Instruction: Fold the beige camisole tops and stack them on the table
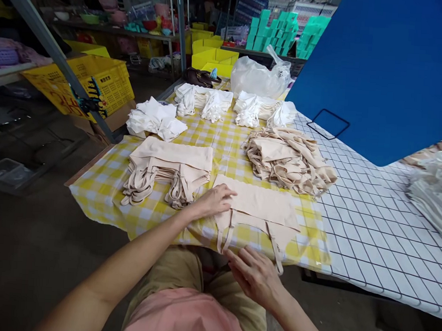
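Beige cloth, a single strapped garment (258,202), lies flat at the near edge of the surface (103,188), which wears a yellow checked cover. The person's left hand (216,200) rests palm down on the garment's left end, fingers spread loosely and pressing the fabric, pinching nothing. The right hand (253,275) sits lower, at the surface's front edge just beside the dangling straps (226,233), fingers open and relaxed; whether its fingertips touch the cloth I cannot tell.

Just left of the garment sits a neat stack of folded beige pieces (170,170), their straps trailing toward the front. To the right and a little farther back is a looser heap of the same beige pieces (288,159). Behind these lie white folded bundles (154,119) and a clear plastic bag (258,78). A blue panel (380,70) leans over the white gridded cover (370,229) on the right. Yellow crates (102,81) stand to the left.
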Tool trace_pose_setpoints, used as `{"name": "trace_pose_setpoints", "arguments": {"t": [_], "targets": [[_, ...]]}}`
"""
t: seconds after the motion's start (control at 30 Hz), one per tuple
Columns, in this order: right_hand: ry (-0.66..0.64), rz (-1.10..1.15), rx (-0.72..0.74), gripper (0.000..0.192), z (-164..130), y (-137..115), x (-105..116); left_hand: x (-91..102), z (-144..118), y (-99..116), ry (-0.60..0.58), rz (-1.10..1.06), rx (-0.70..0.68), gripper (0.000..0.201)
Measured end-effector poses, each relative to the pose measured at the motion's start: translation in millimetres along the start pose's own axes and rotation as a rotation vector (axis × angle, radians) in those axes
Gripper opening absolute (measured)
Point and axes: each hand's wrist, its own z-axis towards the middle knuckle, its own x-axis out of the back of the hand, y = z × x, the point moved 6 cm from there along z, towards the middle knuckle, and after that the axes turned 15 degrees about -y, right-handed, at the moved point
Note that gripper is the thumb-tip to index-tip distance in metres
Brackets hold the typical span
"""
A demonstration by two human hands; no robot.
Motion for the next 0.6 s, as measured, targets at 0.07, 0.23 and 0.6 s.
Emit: {"name": "trace_pose_setpoints", "arguments": {"t": [0.07, 0.23, 0.6], "targets": [[0.106, 0.012, -0.163, 0.028, -8, 32, 14, 11.0, 3, -4, 0.089, 0.050, 0.087, 0.041], [0.182, -0.006, -0.945, 0.030, -32, 158, 50, 27.0, 18, -7, 0.169, 0.371, 0.336, 0.045], [0.016, 0.398, -1.143, 0.019, -16, 226, 40, 29.6, 39, -24, -0.012, 0.279, 0.721, 0.035]]}}
